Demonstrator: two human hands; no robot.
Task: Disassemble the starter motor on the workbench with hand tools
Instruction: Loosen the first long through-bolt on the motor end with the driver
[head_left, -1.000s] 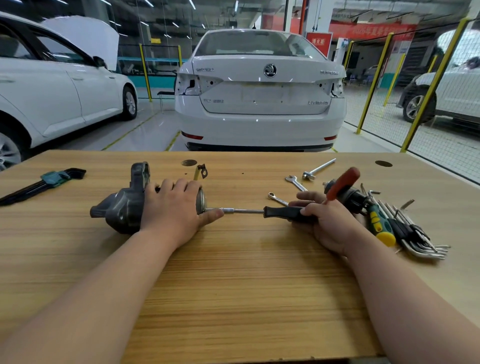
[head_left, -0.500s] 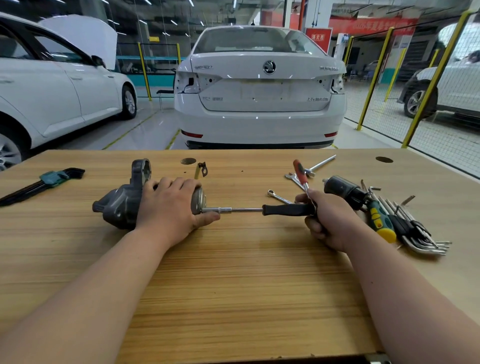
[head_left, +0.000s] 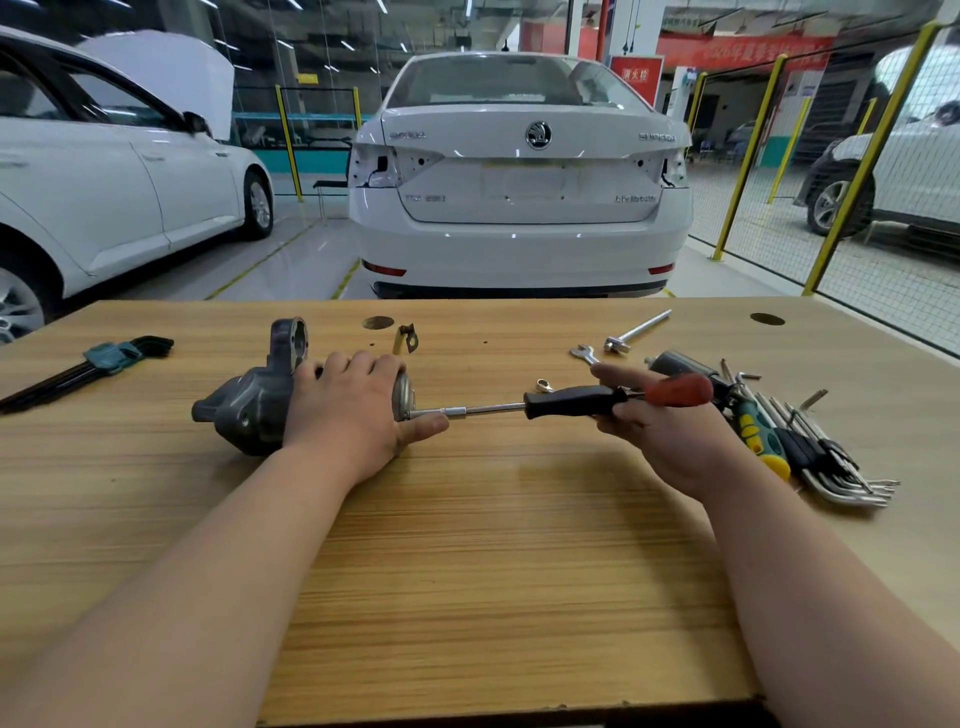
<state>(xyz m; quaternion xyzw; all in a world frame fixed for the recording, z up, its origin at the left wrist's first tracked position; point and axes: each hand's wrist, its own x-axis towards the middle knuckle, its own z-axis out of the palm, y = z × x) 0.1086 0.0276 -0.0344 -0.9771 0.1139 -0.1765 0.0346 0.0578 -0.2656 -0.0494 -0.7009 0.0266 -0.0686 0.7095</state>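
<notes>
**Head view**

1. Edges. The far edge of the bench (head_left: 467, 519) runs across at 12 o'clock, with a white car (head_left: 519, 208) beyond it. The near edge lies at 6 o'clock.
2. Open room. Bare wood fills the space between the two forearms, from the near edge up to the hands. At 9 o'clock a hex key set (head_left: 88, 366) lies well apart from the motor (head_left: 249, 410), with bare wood between.
3. Crowded side. At 3 o'clock loose tools (hex keys (head_left: 831, 467), a green screwdriver (head_left: 753, 434)) lie just beside the right hand (head_left: 660, 436). A wrench (head_left: 584, 354) and a bar (head_left: 636, 330) lie at 1 o'clock.
4. Motor. It lies on its side at 10 o'clock from bench centre, nose toward 9 o'clock. The left hand (head_left: 348, 410) covers its body, fingers curled over the top, thumb flat on the bench.
5. Driver (head_left: 566, 402). It runs level from the motor's end cap (head_left: 402, 397) toward 3 o'clock. The right hand grips its black handle, thumb above, fingers curled below. A red handle (head_left: 680, 389) sticks out of that hand toward 3 o'clock.
</notes>
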